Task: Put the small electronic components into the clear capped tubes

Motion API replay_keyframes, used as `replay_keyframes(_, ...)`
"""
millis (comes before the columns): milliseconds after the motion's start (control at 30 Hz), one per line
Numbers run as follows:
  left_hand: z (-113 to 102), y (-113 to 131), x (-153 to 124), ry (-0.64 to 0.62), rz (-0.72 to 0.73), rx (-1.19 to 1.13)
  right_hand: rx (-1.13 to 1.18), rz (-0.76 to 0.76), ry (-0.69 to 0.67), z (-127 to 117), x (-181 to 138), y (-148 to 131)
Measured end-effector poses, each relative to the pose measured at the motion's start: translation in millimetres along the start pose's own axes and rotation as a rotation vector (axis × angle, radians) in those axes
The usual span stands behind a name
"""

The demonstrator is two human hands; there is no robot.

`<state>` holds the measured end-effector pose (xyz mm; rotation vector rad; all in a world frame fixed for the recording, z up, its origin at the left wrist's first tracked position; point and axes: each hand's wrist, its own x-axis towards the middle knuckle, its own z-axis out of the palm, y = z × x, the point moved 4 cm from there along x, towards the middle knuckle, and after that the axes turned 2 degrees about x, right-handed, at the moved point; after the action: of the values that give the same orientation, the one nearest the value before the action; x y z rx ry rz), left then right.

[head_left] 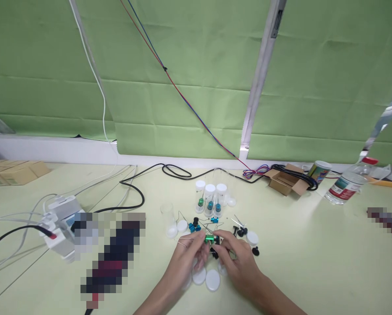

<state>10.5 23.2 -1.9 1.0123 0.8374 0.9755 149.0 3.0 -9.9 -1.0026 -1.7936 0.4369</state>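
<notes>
Between my two hands is a small shiny green metal cylinder (209, 239). My left hand (188, 250) is closed around its left end, with a thin wire running out past the fingers. My right hand (237, 256) pinches a small black piece (217, 240) at the cylinder's right end; whether the two are joined I cannot tell. Just beyond the fingers lie blue metal pieces (193, 227), another blue piece (214, 220) and bent thin wires. Black knob-like parts (241, 232) are scattered to the right. White caps (213, 280) lie below my hands.
Three clear tubes with white caps (210, 188) stand behind, holding green and blue pieces. An uncapped clear tube (167, 214) is left of them. A power strip (64, 218) with cables sits left. An opened cardboard box (286, 180) and a labelled plastic bottle (345, 188) stand right.
</notes>
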Motion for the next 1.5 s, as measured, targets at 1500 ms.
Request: replay_keyframes(1500,0,1,-1,-0.016,0.006,0.006,-0.082,-0.073,0.112,-6,2,-5)
